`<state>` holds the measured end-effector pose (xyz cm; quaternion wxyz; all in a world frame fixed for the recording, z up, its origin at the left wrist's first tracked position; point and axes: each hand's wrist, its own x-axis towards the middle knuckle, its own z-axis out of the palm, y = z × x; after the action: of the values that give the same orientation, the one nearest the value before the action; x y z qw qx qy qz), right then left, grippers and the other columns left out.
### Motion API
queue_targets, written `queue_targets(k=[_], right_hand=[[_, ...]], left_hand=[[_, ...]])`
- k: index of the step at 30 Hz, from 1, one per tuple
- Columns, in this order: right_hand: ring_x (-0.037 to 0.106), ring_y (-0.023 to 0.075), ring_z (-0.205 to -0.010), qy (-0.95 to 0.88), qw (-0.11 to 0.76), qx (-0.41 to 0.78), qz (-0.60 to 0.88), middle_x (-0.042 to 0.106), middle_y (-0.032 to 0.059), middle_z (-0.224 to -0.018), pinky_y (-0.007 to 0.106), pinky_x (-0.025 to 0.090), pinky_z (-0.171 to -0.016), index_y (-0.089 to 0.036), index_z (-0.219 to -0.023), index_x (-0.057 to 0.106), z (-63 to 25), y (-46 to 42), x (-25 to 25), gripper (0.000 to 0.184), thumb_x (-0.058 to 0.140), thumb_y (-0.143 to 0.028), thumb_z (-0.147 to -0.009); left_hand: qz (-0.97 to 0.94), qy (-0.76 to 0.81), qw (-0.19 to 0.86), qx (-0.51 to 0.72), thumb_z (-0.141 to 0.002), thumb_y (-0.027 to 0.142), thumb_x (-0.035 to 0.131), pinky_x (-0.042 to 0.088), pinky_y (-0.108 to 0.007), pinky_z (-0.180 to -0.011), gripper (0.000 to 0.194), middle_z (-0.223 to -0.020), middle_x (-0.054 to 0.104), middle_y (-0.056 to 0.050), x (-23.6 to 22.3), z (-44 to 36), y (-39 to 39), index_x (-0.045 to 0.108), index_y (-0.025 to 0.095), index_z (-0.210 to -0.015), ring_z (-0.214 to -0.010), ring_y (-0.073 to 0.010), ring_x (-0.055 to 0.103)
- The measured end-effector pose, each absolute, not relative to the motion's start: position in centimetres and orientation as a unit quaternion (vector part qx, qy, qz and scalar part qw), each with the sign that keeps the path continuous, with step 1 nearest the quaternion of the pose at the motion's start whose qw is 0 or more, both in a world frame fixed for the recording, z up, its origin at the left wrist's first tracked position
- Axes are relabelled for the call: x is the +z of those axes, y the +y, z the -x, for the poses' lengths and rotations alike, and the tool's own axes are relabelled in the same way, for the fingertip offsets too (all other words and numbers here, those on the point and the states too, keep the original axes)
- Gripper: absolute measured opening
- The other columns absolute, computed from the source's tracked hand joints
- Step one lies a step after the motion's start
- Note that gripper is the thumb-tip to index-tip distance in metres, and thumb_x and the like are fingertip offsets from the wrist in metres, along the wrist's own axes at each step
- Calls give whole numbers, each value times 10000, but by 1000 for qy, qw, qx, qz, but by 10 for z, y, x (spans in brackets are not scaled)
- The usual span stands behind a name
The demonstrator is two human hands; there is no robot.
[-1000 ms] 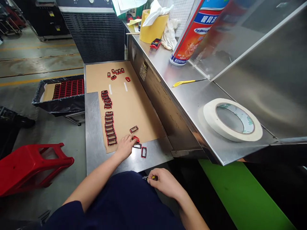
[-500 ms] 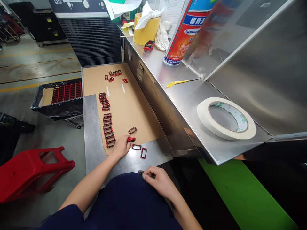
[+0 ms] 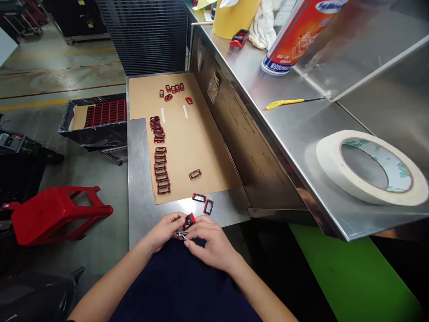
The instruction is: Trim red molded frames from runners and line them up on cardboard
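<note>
Close to my body, my left hand (image 3: 165, 231) is closed on a small red-and-black rectangular frame (image 3: 190, 220). My right hand (image 3: 212, 242) meets it there, fingers pinched around a small thin metal tool (image 3: 182, 234) whose kind I cannot make out. The tool's tip is at the frame's lower side; my fingers partly cover both. Just beyond my hands, two similar frames, one flat (image 3: 199, 197) and one turned lengthwise (image 3: 208, 206), lie on the metal tabletop. A third loose frame (image 3: 195, 173) rests on the cardboard.
A column of frames (image 3: 162, 170) runs along the left of the cardboard sheet (image 3: 187, 143), with several more at its far end. Right, on a raised metal shelf, are a tape roll (image 3: 328, 154), a yellow-handled tool (image 3: 284, 103) and a spray can (image 3: 284, 53). A red stool (image 3: 47, 214) stands left.
My left hand has drawn back from the cardboard's near edge with a red-and-black frame, bringing it to my right hand. My right hand has moved slightly left with the metal tool. The view has shifted.
</note>
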<state>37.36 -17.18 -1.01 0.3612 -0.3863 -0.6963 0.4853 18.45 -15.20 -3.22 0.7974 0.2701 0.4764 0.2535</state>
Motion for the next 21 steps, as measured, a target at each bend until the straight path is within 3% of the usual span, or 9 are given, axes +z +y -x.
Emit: queue_targets(k=[5, 9, 12, 16, 21], right_hand=[[561, 225, -1023, -807, 299, 408, 304, 657, 46, -872, 345, 488, -934, -186, -866, 698, -366, -170, -6, 111, 605, -230, -907], [575, 213, -1074, -787, 340, 435, 277, 672, 26, -870, 358, 466, -1027, -191, -888, 696, -364, -168, 2, 62, 640, -216, -903], [616, 195, -1040, -756, 382, 461, 267, 687, 18, -872, 361, 460, -1060, -198, -898, 702, -364, -168, 13, 52, 660, -222, -916], [651, 176, -973, -713, 399, 518, 253, 701, 6, -868, 358, 460, -1074, -202, -900, 719, -369, -168, 23, 68, 674, -243, -931], [654, 177, -912, -661, 411, 561, 283, 701, 24, -873, 361, 485, -1029, -196, -889, 740, -371, -168, 25, 109, 702, -290, -928]], left_hand=[[-229, 450, 818, 276, -709, 395, 860, 490, -252, -830, 481, -1056, 675, -64, -28, -174, -155, 685, 170, -1096, -905, -148, 637], [-201, 408, 820, 346, -601, 349, 932, 443, -301, -989, 588, -1204, 657, -86, -28, -175, -158, 665, 198, -1102, -1131, -212, 608], [-186, 357, 846, 349, -675, 441, 875, 497, -316, -895, 523, -1188, 661, -115, -26, -174, -160, 669, 174, -1075, -1027, -218, 648], [-159, 371, 851, 335, -797, 593, 711, 521, -279, -644, 497, -861, 677, -80, -21, -172, -162, 690, 128, -972, -706, -169, 645], [-148, 437, 828, 319, -769, 712, 651, 483, -253, -560, 571, -757, 652, -40, -18, -180, -163, 637, 148, -864, -599, -146, 600]])
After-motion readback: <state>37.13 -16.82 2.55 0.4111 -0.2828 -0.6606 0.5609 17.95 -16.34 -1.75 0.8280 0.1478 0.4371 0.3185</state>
